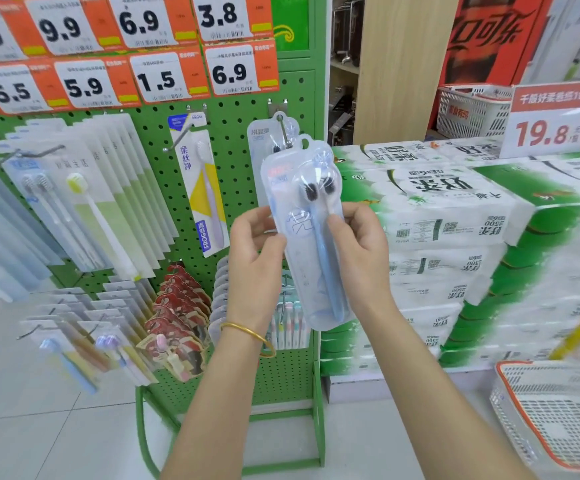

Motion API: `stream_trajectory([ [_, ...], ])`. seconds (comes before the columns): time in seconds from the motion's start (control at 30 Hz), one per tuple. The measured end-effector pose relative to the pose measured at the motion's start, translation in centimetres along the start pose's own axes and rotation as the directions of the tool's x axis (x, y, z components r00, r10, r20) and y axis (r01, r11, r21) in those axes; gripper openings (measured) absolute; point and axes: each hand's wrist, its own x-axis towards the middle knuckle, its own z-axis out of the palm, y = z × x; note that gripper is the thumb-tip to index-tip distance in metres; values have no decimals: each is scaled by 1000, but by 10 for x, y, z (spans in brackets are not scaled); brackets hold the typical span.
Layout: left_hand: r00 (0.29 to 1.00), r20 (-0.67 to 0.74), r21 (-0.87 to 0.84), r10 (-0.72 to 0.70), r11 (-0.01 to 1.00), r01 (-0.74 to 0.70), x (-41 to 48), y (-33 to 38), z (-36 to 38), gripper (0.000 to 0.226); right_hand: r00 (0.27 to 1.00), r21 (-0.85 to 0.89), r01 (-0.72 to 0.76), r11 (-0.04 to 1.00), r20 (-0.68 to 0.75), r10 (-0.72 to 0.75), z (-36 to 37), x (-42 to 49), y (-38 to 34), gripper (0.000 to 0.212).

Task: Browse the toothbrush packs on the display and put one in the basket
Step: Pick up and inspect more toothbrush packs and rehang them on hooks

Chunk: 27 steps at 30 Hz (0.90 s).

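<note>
basket (555, 415) on floor | toothbrush pack (307, 237) held by left hand (255, 247), right hand (359, 249)

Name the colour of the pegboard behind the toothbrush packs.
The pegboard is green; the head view shows it.

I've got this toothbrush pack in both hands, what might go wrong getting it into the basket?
The pack is only held at its edges by the left hand and right hand; it may slip when one lets go. The basket sits low, far right, so a toss might miss. The hook just behind the pack's top could snag it.
</note>
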Motion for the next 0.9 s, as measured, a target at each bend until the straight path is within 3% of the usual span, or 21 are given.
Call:
stream_trajectory([
  [0.23, 996, 80, -27, -35, 999, 37, -18, -16, 7, 15, 998, 36, -35, 999, -53, 37, -11, -18, 13, 7],
  [0.37, 984, 148, 93, -94, 992, 81, -37, -50, 11, 13, 969, 90, -231, 969, -63, 237, -25, -45, 37, 3],
  [0.57, 963, 19, 382, -268, 892, 241, -52, -83, 20, 28, 857, 185, -512, 839, 35, 515, -33, -78, 70, 9],
  [0.67, 966, 42, 479, -256, 853, 205, -57, -103, 18, 38, 768, 334, -619, 711, 64, 638, -32, -86, 81, 14],
  [0.9, 930, 303, 606, -206, 795, -21, -83, -131, 7, 74, 650, 509, -662, 550, 26, 759, -35, -88, 94, 22],
])
